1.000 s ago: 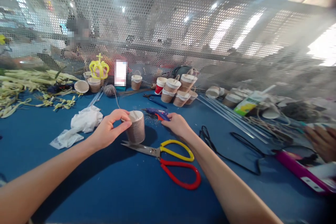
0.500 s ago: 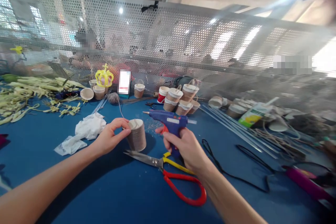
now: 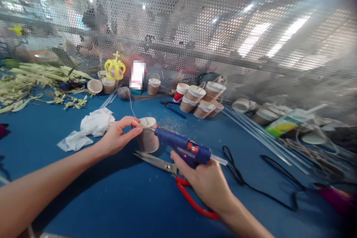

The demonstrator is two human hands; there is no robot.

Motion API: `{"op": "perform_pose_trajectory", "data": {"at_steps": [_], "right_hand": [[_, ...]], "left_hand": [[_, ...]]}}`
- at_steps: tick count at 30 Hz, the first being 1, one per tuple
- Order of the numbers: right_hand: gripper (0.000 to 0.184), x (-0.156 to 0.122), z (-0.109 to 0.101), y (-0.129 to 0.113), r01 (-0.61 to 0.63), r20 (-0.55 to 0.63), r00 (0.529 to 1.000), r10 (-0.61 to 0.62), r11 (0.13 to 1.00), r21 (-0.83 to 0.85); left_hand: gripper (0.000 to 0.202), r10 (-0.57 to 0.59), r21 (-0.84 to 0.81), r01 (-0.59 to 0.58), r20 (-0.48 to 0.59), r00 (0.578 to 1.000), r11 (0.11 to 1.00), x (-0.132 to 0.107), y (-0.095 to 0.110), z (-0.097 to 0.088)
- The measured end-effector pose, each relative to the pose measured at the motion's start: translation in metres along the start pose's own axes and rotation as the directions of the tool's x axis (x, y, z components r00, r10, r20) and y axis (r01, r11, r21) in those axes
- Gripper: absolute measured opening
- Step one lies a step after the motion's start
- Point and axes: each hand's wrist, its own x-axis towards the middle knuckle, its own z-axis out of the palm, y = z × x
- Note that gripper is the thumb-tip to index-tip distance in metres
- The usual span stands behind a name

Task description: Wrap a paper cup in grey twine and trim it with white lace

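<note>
A paper cup [image 3: 150,139] wound with grey yarn stands upright in the middle of the blue table. My left hand [image 3: 118,135] is closed in a pinch on a strand of grey yarn [image 3: 131,106] at the cup's left rim. That strand leads back to a small yarn ball [image 3: 124,92]. My right hand [image 3: 205,182] grips a blue hot glue gun [image 3: 181,145], its nozzle at the cup's upper right side by the rim; whether it touches is unclear. Below lie scissors [image 3: 160,161] with red handles, partly hidden by my right hand.
Crumpled white tissue [image 3: 96,122] lies left, near pale dried husks [image 3: 41,76]. Several small cups [image 3: 192,95] are stacked at the back, before a perforated metal screen [image 3: 181,26]. Clear glue sticks [image 3: 259,137] and a black cable [image 3: 259,189] lie at right.
The glue gun has tilted and its nozzle has come down to the cup's rim. My left hand keeps its pinch. The view has tipped downward.
</note>
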Motion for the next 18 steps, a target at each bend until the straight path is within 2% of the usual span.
{"op": "perform_pose_trajectory", "data": {"at_steps": [7,18], "right_hand": [[0.016,0.006,0.005,-0.019,0.084,-0.029,0.996,-0.085,0.996,-0.023],[0.009,0.008,0.007,-0.026,-0.112,0.025,0.994,0.109,0.986,0.127]], "left_hand": [[0.015,0.019,0.006,-0.019,0.004,1.000,1.000,0.000,-0.005,0.000],[0.014,0.033,-0.016,-0.033,0.006,0.999,0.999,-0.001,-0.005,0.002]]}}
